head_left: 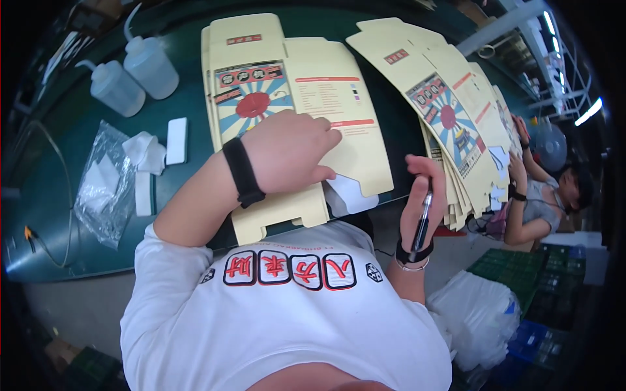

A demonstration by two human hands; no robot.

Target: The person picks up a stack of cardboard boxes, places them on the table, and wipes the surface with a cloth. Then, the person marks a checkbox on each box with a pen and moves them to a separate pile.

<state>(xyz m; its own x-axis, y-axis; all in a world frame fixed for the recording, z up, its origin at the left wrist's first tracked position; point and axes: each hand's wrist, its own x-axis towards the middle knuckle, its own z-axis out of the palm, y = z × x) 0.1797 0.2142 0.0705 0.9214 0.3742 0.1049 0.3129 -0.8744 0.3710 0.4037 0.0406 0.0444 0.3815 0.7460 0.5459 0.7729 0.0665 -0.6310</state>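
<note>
A flat, unfolded pale-yellow carton [326, 58] with a red and blue sunburst print lies on top of a few others in front of me. My left hand [290, 150] rests palm down across it, thumb and forefinger apart. Under its thumb, a white piece [352, 195] shows through a cut at the carton's near edge. To the right, my right hand [435, 189] is closed around a dark pen with a clear barrel [424, 218], near the edge of a fanned stack of similar cartons [479, 117].
Two squeeze bottles [151, 68] stand at the far left of the green table [39, 215]. Nearer lie a clear plastic bag [98, 208], crumpled white tissue [145, 153] and a white block [177, 141]. Another person [538, 202] works at the right, above crates [499, 274] and a plastic sack [473, 313].
</note>
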